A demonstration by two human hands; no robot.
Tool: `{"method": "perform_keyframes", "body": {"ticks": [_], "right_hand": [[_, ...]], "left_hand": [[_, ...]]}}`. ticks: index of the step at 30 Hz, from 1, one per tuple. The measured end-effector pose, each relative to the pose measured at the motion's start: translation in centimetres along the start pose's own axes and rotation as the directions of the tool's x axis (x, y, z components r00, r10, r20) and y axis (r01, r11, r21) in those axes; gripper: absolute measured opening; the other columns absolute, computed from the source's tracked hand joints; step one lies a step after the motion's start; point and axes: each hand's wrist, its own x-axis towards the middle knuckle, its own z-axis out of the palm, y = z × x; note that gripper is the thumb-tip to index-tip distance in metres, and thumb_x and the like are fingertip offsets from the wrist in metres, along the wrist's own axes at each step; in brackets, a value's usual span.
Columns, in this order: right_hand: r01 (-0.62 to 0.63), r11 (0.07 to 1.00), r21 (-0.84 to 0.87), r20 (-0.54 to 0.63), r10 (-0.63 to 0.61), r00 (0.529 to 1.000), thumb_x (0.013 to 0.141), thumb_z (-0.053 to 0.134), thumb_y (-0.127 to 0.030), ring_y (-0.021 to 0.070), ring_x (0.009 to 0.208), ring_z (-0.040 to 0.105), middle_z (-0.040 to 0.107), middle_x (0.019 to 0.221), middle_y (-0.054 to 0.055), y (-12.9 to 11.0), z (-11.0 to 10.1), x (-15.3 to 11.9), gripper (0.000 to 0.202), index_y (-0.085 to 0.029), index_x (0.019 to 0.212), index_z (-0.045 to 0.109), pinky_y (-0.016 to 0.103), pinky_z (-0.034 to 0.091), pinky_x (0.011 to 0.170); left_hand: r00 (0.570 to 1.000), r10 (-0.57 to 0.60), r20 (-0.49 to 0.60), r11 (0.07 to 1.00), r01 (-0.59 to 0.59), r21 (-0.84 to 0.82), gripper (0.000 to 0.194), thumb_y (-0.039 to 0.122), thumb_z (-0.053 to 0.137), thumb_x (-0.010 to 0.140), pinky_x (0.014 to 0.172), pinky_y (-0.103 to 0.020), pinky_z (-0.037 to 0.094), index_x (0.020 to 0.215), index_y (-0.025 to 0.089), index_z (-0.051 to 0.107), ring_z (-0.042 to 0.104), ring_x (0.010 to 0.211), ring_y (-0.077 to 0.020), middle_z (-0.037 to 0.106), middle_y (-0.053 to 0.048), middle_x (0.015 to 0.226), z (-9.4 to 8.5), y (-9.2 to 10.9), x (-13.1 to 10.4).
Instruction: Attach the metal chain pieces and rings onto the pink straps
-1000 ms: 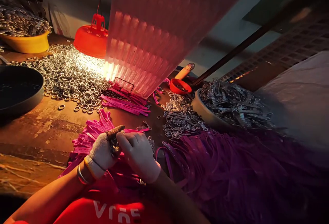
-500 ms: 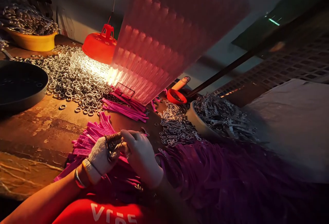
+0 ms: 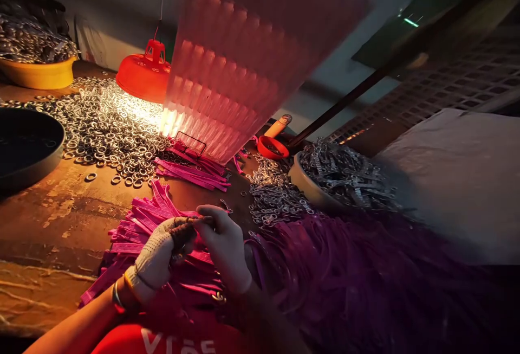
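Note:
My left hand, in a white knit glove with a bracelet at the wrist, is closed in front of me. Its dark fingers meet the fingertips of my right hand, gloved in white too and pinched shut. What lies between them is too small and shadowed to name. Under and behind both hands spreads a pile of pink straps, and a few metal fittings lie among them below my right hand. A heap of purple straps begins just right of that hand.
A red lamp hangs over a heap of metal rings. Around the table stand a dark pan, a yellow basin, a small red bowl and a pale basin full of metal clips. Ribbed translucent sheeting hangs behind.
The view has shifted slightly, so the surroundings sit further left. My left hand has turned, and the metal seen in its grip before is now mostly hidden. Both hands stay together.

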Motion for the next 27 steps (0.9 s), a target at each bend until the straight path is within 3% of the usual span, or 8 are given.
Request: {"method": "perform_keyframes", "body": {"ticks": [5, 7, 10, 14, 17, 20, 23, 27], "right_hand": [[0.12, 0.993, -0.02, 0.202, -0.113, 0.973, 0.093, 0.053, -0.03, 0.0191, 0.106, 0.065, 0.069, 0.117, 0.007, 1.1, -1.8, 0.4, 0.042, -0.021, 0.133, 0.056, 0.033, 0.052, 0.091], [0.236, 0.971, -0.032, 0.353, -0.21, 0.912, 0.097, 0.05, -0.027, 0.0181, 0.115, 0.061, 0.065, 0.127, 0.008, 1.3, -2.6, 0.7, 0.041, -0.022, 0.137, 0.052, 0.033, 0.048, 0.098], [0.391, 0.92, -0.03, 0.473, -0.332, 0.816, 0.099, 0.048, -0.023, 0.0166, 0.106, 0.061, 0.068, 0.115, 0.005, 1.2, -3.0, 0.8, 0.025, -0.021, 0.12, 0.062, 0.03, 0.047, 0.093], [0.47, 0.843, -0.263, 0.395, -0.35, 0.849, 0.098, 0.051, -0.021, 0.0174, 0.084, 0.061, 0.069, 0.089, 0.004, 1.4, -3.3, 0.7, 0.016, -0.019, 0.094, 0.066, 0.029, 0.043, 0.078], [0.478, 0.779, -0.407, 0.405, -0.315, 0.858, 0.091, 0.054, -0.015, 0.0164, 0.072, 0.058, 0.066, 0.076, 0.002, 1.9, -3.6, 0.8, 0.016, -0.018, 0.079, 0.064, 0.028, 0.037, 0.069], [0.492, 0.735, -0.467, 0.382, -0.334, 0.862, 0.084, 0.053, -0.008, 0.0169, 0.072, 0.056, 0.064, 0.075, 0.002, 2.5, -3.5, 1.1, 0.017, -0.019, 0.077, 0.064, 0.028, 0.035, 0.068], [0.431, 0.777, -0.458, 0.289, -0.329, 0.899, 0.085, 0.05, -0.008, 0.0175, 0.08, 0.06, 0.068, 0.083, 0.003, 2.5, -2.9, 1.2, 0.021, -0.02, 0.087, 0.067, 0.028, 0.036, 0.073], [0.203, 0.826, -0.525, 0.192, -0.117, 0.974, 0.097, 0.049, -0.026, 0.0191, 0.076, 0.064, 0.071, 0.08, 0.004, 1.4, -3.4, 1.4, 0.018, -0.02, 0.096, 0.065, 0.029, 0.03, 0.064]], "left_hand": [[0.987, -0.163, 0.002, 0.986, 0.163, -0.037, 0.033, 0.046, 0.072, 0.077, 0.036, -0.017, 0.018, 0.083, 0.016, 0.06, 0.033, 0.04, -0.0036, 0.048, 0.005, 0.058, -0.1, 0.8, 0.3], [0.968, -0.249, 0.02, 0.968, 0.249, -0.013, 0.032, 0.044, 0.073, 0.074, 0.036, -0.017, 0.017, 0.079, 0.016, 0.058, 0.033, 0.039, -0.0038, 0.046, 0.006, 0.055, -0.1, 1.1, 0.4], [0.96, -0.272, 0.064, 0.956, 0.262, 0.132, 0.037, 0.047, 0.067, 0.078, 0.037, -0.019, 0.017, 0.066, 0.019, 0.047, 0.028, 0.038, -0.0045, 0.037, 0.007, 0.048, -0.3, 1.1, 0.7], [0.988, -0.141, 0.065, 0.889, 0.098, 0.447, 0.037, 0.052, 0.056, 0.086, 0.039, -0.021, 0.019, 0.072, 0.018, 0.052, 0.024, 0.039, -0.0063, 0.035, 0.008, 0.046, -0.6, 1.5, 1.3], [0.994, 0.008, 0.105, 0.735, -0.078, 0.674, 0.032, 0.045, 0.059, 0.087, 0.045, -0.021, 0.028, 0.073, 0.016, 0.058, 0.037, 0.048, -0.008, 0.048, 0.003, 0.055, -0.2, 2.2, 1.7], [0.976, 0.115, 0.185, 0.65, -0.215, 0.728, 0.018, 0.032, 0.064, 0.079, 0.055, -0.021, 0.038, 0.076, 0.015, 0.061, 0.047, 0.061, -0.01, 0.058, -0.001, 0.069, 0.5, 2.4, 2.4], [0.991, 0.044, 0.125, 0.743, -0.116, 0.66, 0.019, 0.035, 0.061, 0.079, 0.048, -0.02, 0.033, 0.075, 0.018, 0.054, 0.042, 0.053, -0.0089, 0.051, 0.003, 0.062, 1.2, 2.6, 3.2], [0.98, -0.186, 0.07, 0.87, 0.131, 0.475, 0.031, 0.046, 0.057, 0.08, 0.038, -0.019, 0.019, 0.07, 0.021, 0.043, 0.028, 0.041, -0.0065, 0.035, 0.008, 0.051, 2.6, 3.4, 5.2]]}}
